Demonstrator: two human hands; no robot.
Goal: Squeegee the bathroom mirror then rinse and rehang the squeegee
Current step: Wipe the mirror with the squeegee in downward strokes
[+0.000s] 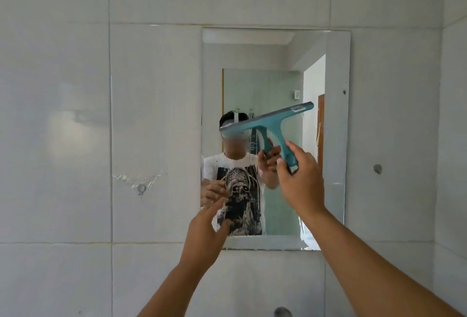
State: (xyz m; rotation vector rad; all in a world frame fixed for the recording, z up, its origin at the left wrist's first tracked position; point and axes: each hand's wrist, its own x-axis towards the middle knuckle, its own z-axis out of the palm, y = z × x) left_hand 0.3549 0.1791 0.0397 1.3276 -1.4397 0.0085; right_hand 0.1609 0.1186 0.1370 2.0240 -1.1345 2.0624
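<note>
Reaching up from the bottom, the left hand (206,230) stretches toward the low left part of the mirror (337,114). Its fingers are spread loose and grip nothing; whether they touch the glass is hard to tell. To the right, the right hand (302,177) is raised higher, arm straight, fingers wrapped around the handle of the blue-green squeegee (267,120). The squeegee is up in front of the middle of the mirror, its blade tilted, right end higher.
</note>
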